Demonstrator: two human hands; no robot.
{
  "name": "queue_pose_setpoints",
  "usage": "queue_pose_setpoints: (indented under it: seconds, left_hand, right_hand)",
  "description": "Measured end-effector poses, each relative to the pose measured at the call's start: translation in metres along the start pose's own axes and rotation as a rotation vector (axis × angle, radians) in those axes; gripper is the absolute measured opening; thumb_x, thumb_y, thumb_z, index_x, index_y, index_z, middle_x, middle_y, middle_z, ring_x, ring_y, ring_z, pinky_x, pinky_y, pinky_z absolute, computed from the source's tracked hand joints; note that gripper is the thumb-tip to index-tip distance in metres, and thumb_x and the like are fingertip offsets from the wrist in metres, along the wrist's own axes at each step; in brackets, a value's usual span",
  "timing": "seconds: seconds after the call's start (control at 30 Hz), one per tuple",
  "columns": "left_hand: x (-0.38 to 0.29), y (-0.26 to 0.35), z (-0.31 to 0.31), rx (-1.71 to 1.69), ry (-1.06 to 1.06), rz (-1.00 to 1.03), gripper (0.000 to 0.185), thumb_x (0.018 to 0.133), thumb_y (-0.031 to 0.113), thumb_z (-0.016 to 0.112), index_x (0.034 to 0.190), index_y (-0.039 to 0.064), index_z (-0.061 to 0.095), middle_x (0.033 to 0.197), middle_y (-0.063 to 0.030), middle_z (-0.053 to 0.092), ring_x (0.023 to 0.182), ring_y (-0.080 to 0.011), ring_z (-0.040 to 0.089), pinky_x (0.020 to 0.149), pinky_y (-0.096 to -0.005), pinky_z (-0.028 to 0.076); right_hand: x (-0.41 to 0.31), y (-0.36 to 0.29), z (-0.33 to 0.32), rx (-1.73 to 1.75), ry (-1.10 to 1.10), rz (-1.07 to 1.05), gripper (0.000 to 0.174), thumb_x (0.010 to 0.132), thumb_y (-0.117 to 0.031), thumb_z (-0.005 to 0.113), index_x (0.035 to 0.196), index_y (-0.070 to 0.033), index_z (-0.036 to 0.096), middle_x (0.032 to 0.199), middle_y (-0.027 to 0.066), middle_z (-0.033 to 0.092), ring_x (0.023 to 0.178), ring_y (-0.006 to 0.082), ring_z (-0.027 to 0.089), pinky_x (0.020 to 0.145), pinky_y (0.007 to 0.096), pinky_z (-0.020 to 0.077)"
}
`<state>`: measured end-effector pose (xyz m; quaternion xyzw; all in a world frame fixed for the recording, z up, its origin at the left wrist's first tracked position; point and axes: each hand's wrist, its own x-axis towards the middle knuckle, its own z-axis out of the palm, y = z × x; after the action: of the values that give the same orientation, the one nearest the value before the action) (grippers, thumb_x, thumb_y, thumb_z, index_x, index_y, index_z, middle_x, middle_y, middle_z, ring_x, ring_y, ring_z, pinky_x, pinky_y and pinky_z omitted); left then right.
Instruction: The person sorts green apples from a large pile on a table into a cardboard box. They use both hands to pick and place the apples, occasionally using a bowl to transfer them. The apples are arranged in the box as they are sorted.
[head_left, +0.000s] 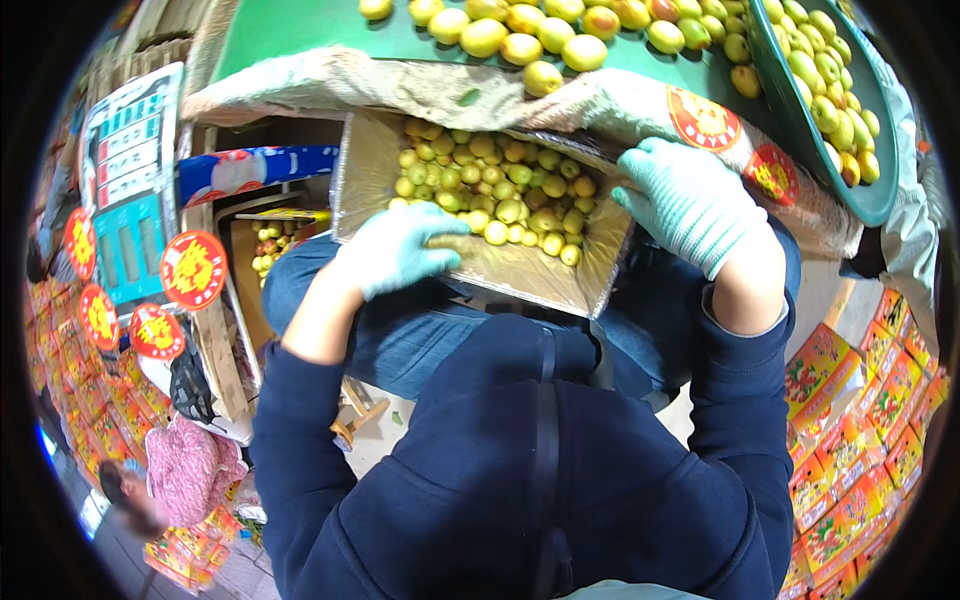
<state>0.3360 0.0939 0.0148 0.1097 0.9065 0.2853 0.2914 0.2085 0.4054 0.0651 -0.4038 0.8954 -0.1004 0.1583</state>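
An open cardboard box lined with clear plastic film rests tilted across my thighs. Many yellow-green jujubes, some blushed brown, lie inside it. My left hand, in a pale green knit glove, is over the box's near left side, fingers spread towards the fruit and no jujube visible in them. At the box's right wall is my right hand, gloved alike, with fingers bent; whether it grips the wall or the film is hidden.
Ahead is a green sorting surface with a cloth-padded edge and loose jujubes. A green basket of jujubes leans at its right. Another jujube box sits left. Printed cartons are stacked right; a person is lower left.
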Motion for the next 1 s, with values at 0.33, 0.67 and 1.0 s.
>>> queue_pose_setpoints:
  seconds: [0.33,0.67,1.0]
  left_hand:
    - [-0.252,-0.071,0.029,-1.586,1.181,0.005,0.044,0.095,0.046,0.06,0.099,0.002,0.061,0.078,-0.009,0.059,0.056,-0.0139,0.054,0.042,-0.0226,0.04]
    - [-0.296,-0.238,0.143,-2.226,1.725,-0.51,0.018,0.094,0.023,0.062,0.102,0.007,0.06,0.094,-0.0098,0.065,0.081,-0.027,0.065,0.059,-0.0328,0.062]
    - [-0.258,-0.302,0.132,-2.238,1.729,-0.548,0.022,0.093,0.026,0.064,0.103,0.007,0.059,0.093,-0.0107,0.063,0.081,-0.0279,0.065,0.065,-0.0336,0.063]
  right_hand:
    - [0.008,-0.097,0.066,0.034,-0.394,-0.41,0.043,0.081,-0.039,0.07,0.1,-0.002,0.062,0.091,0.0175,0.068,0.083,0.0347,0.068,0.075,0.0438,0.0547]
    - [0.011,-0.116,0.142,0.022,-0.499,-0.207,0.02,0.081,-0.016,0.06,0.094,-0.002,0.066,0.087,0.0244,0.069,0.083,0.0409,0.068,0.074,0.047,0.055]
    - [-0.011,-0.126,0.166,0.051,-0.236,-0.127,0.015,0.082,-0.015,0.057,0.089,-0.003,0.066,0.077,0.0222,0.068,0.07,0.0401,0.067,0.064,0.0474,0.0543]
